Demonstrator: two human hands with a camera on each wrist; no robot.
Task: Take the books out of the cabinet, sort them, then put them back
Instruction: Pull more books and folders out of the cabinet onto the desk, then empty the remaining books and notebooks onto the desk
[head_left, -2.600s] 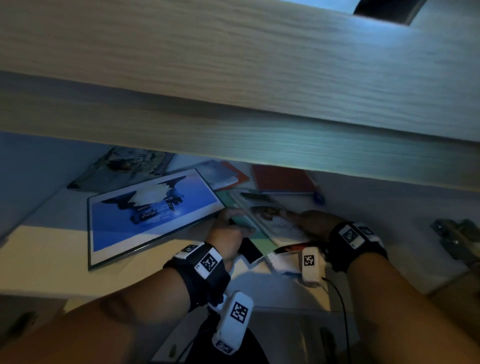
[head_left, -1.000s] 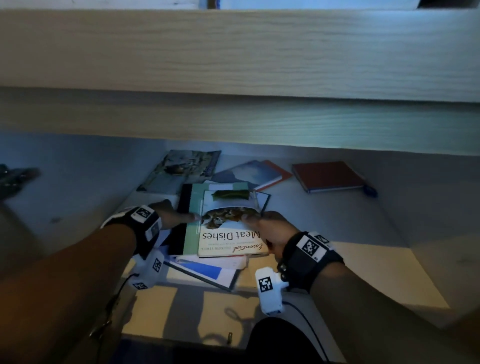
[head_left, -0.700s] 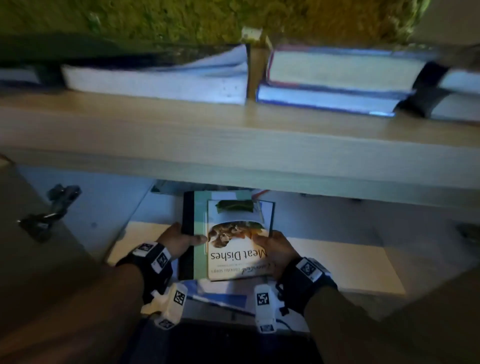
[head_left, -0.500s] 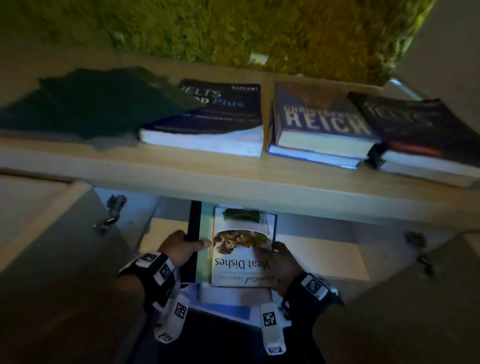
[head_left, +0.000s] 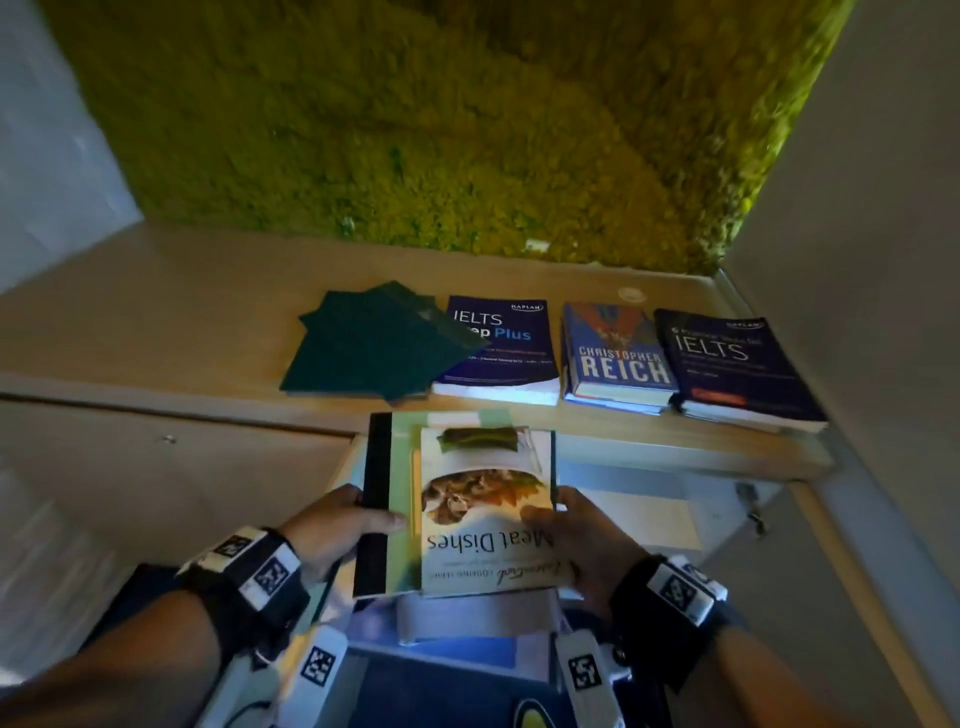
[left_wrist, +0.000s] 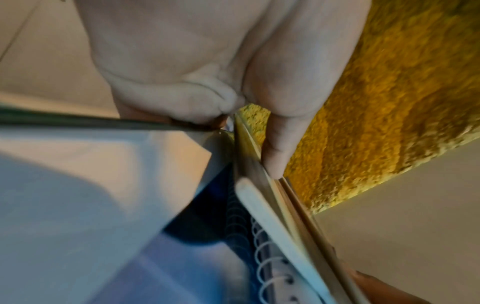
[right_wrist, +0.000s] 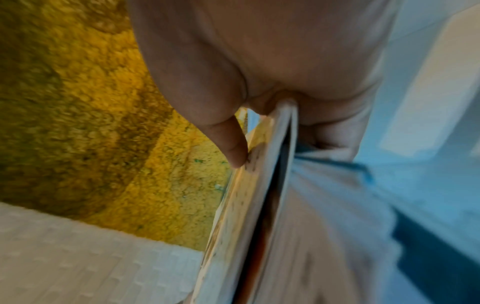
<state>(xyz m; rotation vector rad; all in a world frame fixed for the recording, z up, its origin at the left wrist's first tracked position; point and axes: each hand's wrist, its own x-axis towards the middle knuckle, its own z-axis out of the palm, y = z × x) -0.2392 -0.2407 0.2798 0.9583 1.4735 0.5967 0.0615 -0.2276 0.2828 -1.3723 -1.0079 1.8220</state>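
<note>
I hold a stack of thin books in front of the cabinet, level with its top. The "Meat Dishes" cookbook (head_left: 485, 512) lies uppermost on a green book with a black spine (head_left: 387, 499). My left hand (head_left: 337, 525) grips the stack's left edge (left_wrist: 249, 148), thumb on top. My right hand (head_left: 576, 535) grips the right edge (right_wrist: 262, 164), thumb on the cover. Several more thin books hang below, one spiral-bound (left_wrist: 270, 253). On the cabinet top (head_left: 156, 322) lie dark green folders (head_left: 369, 343), an IELTS Prep Plus book (head_left: 498, 343), a Christopher Reich book (head_left: 615, 358) and another IELTS book (head_left: 727, 364).
A green moss wall (head_left: 415, 119) rises behind the cabinet top. The open cabinet interior (head_left: 623, 499) shows below the top's front edge, with a hinge (head_left: 748, 499) at the right. A closed door panel (head_left: 156, 478) is at the left.
Both hands lifted the stack out of the cabinet and up to the top's front edge. The view tilted up from the interior shelf to the books on top.
</note>
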